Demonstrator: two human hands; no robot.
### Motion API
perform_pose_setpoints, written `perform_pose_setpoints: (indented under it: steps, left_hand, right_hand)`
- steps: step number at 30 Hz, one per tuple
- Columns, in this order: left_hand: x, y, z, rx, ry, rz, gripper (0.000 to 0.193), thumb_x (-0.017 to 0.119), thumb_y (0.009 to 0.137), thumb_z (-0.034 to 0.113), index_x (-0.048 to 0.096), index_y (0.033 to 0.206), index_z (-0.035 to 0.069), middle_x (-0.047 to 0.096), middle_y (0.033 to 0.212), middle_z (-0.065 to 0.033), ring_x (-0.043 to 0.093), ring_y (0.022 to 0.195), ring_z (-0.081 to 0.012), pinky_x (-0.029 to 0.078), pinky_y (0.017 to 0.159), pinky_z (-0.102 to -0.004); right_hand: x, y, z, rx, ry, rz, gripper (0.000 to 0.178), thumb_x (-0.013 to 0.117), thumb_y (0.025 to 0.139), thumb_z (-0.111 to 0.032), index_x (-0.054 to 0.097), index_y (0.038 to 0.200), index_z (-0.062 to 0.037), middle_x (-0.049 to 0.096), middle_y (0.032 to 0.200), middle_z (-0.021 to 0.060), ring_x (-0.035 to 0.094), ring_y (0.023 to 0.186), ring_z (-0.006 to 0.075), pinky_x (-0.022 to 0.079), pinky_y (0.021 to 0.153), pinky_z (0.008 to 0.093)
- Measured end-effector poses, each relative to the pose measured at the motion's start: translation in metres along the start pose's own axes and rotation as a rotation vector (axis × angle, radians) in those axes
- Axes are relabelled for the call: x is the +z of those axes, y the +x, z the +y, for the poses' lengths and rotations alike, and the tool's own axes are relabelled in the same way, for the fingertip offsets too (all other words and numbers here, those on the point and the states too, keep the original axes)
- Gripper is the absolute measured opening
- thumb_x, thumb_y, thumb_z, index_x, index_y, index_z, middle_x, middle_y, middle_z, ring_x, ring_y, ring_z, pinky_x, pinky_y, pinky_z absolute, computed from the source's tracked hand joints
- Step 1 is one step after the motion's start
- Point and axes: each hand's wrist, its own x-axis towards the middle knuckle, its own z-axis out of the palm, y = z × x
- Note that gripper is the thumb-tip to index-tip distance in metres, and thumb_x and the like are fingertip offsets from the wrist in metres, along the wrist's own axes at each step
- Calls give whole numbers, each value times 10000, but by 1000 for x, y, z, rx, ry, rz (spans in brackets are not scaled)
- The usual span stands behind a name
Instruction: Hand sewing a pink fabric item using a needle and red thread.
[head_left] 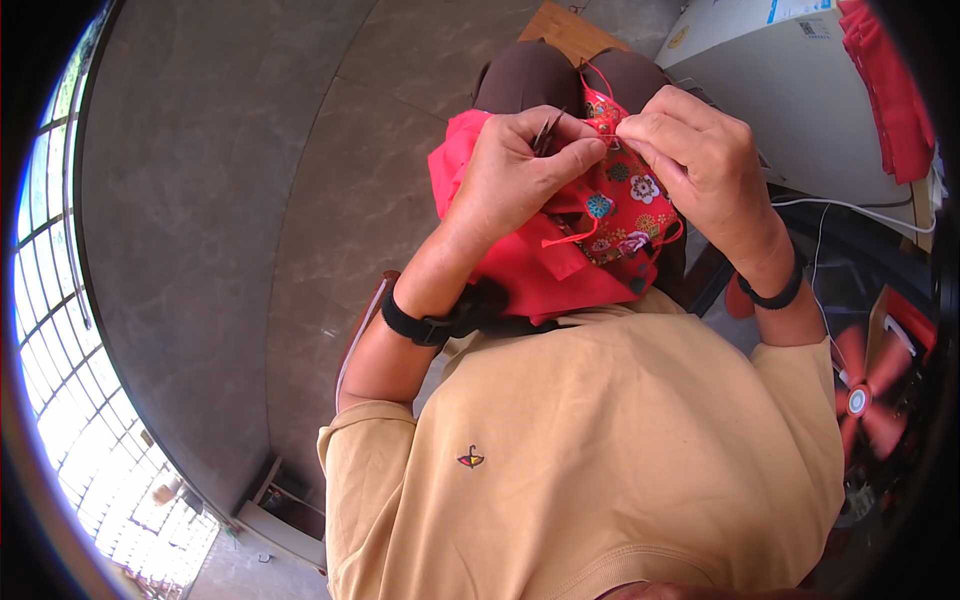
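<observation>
Over my lap lies a red floral-print cloth piece (625,190) with cords and a small blue flower ornament (599,206), on top of plain red cloth (530,265). My left hand (525,165) is closed, thumb against fingers, and a dark metal tool (545,133) that looks like thread snips sticks out of it. My right hand (700,155) pinches a fine thread (613,137) that runs across to my left fingertips. Both hands are close together above the floral cloth. Whether a needle is in my fingers is too small to tell.
A white box (790,90) stands to the right, with red cloth (890,90) hanging over its side. Below it are a white cable (850,207) and a small fan with red blades (858,400). At the left is a barred window (70,370) beyond the grey floor (200,200).
</observation>
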Motion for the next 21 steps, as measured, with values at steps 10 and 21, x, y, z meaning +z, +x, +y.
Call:
perform_pose_setpoints:
  steps: [10, 21]
  left_hand:
    - [1, -1, -1, -2, 34, 28, 180, 763, 931, 152, 738, 974, -22, 726, 849, -13, 628, 782, -45, 522, 699, -219]
    - [2, 0, -7, 8, -45, 25, 166, 755, 937, 137, 736, 981, -22, 728, 854, -22, 641, 782, -51, 536, 690, -222]
  right_hand:
    - [0, 2, -1, -7, -45, -22, 120, 697, 787, 35, 632, 870, -22, 584, 805, 108, 642, 735, 309, 524, 615, 399]
    - [8, 6, 0, 36, 136, -6, 169, 700, 799, 57, 645, 935, -28, 638, 801, 130, 647, 693, 318, 522, 602, 383]
